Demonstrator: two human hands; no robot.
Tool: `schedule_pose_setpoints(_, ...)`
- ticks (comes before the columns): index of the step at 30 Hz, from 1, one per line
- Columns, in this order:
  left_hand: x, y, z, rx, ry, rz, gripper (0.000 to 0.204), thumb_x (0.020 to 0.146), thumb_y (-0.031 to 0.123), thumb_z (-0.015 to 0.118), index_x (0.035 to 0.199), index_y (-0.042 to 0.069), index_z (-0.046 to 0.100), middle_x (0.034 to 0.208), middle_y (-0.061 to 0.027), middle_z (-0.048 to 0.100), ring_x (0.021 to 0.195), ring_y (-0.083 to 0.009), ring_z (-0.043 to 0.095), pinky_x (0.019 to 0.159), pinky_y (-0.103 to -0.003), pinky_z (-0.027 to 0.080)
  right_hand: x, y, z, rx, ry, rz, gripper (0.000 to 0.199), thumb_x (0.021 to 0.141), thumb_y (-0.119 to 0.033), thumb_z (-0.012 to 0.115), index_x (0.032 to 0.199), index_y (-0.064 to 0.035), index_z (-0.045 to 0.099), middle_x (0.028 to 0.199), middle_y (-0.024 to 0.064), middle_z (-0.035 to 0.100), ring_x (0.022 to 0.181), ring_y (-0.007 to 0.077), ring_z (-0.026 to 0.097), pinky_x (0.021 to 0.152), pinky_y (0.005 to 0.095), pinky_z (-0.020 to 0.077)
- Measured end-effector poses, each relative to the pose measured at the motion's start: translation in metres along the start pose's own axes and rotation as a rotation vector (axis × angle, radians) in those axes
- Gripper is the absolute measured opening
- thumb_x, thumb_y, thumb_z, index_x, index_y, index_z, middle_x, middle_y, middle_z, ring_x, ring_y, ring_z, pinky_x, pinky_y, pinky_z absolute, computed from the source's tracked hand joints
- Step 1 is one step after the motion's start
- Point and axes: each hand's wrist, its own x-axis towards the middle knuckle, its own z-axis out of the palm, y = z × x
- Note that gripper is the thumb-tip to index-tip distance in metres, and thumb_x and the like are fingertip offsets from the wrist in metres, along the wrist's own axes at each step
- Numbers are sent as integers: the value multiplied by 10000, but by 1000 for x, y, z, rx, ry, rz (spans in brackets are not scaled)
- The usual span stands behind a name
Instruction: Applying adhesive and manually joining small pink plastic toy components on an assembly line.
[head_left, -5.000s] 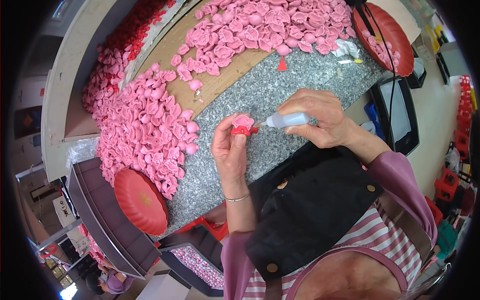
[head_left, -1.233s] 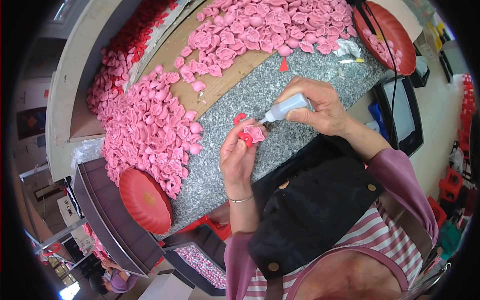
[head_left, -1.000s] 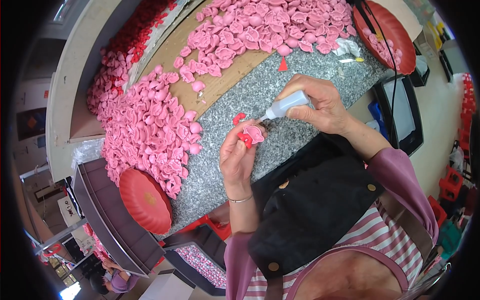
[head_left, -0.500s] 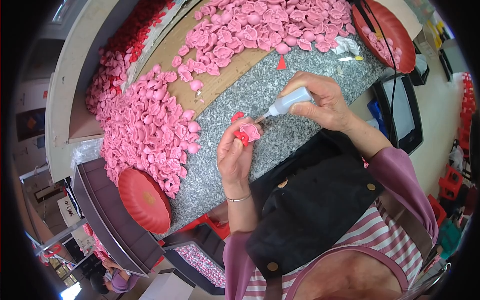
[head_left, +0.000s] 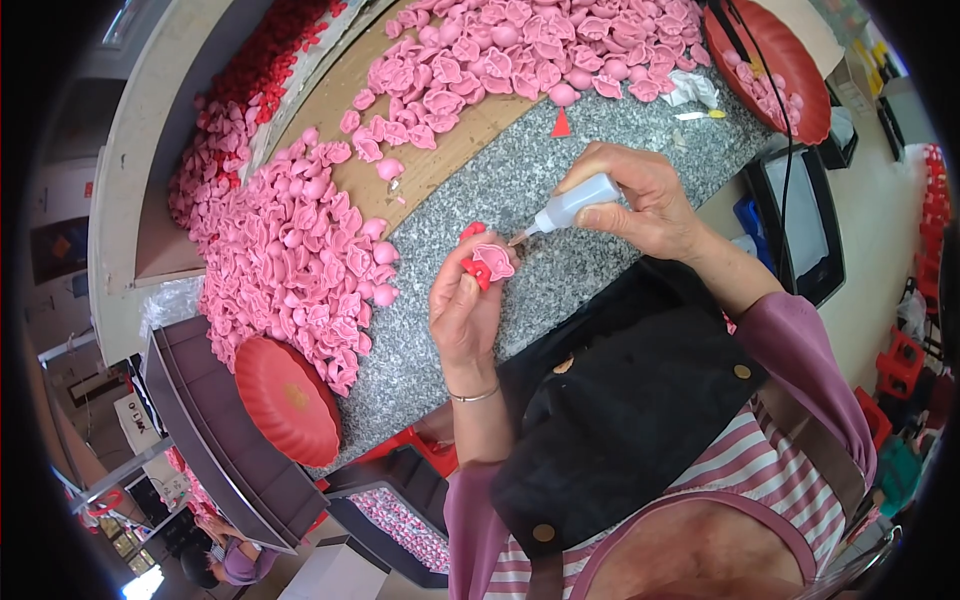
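Between the fingers of my left hand point(head_left: 463, 318) is a small pink cup-shaped plastic piece point(head_left: 493, 262) with a red piece point(head_left: 477, 272) against it. My right hand point(head_left: 640, 205) is wrapped round a translucent squeeze bottle point(head_left: 580, 203), tilted so its narrow tip points down toward the left fingers. The tip ends close to the pink piece; whether it touches cannot be made out. Just beyond my left fingertips another bit of red point(head_left: 472, 231) shows, partly hidden by them. A heap of similar pink pieces point(head_left: 290, 260) lies to the left of my left hand.
More pink pieces point(head_left: 540, 45) cover the far side of the speckled grey table point(head_left: 420, 400). A red scalloped plate point(head_left: 288, 400) sits at the left edge, and a red bowl point(head_left: 815, 100) with pink pieces at the far right. A small red triangle point(head_left: 560, 123) lies beyond my hands.
My left hand has shifted slightly left with the pink and red pieces, a little away from the bottle tip. My right hand and the bottle stay almost in place.
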Motion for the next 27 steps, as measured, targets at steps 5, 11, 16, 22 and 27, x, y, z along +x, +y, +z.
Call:
schedule_pose_setpoints(5,1,1,2,8,-4,14,529,860,225,588,1224,-127,433,1084,-203,541,982,-289,542,915,-403,411,-1,-1,1,11,3,12,221,804,-190,675,939,-22,627,836,81,619,742,166,584,635,269,444)
schedule_pose_setpoints(11,1,-1,-2,3,6,18,533,858,221,591,1232,-121,425,1109,-211,534,1008,-297,543,930,-414,409,-2,0,1,28,0,20,218,800,-176,678,941,-18,626,832,83,617,744,168,584,634,270,443)
schedule_pose_setpoints(16,2,0,2,9,45,27,531,855,208,595,1243,-108,418,1147,-227,525,1038,-302,538,944,-427,406,-4,1,3,41,-11,11,224,797,-172,682,944,-13,623,828,84,615,739,174,579,637,277,442)
schedule_pose_setpoints(22,3,-2,-2,-14,16,50,453,883,187,558,1238,-73,453,1115,-183,546,1045,-271,532,941,-400,395,-7,2,4,40,-18,13,234,800,-185,682,950,-15,623,822,83,613,740,177,576,643,283,441)
schedule_pose_setpoints(27,3,-2,-3,-49,-5,55,449,887,182,554,1240,-75,449,1116,-185,555,1053,-276,540,941,-405,405,-8,2,4,36,-15,20,239,804,-194,678,954,-16,623,823,80,613,743,175,576,648,281,440)
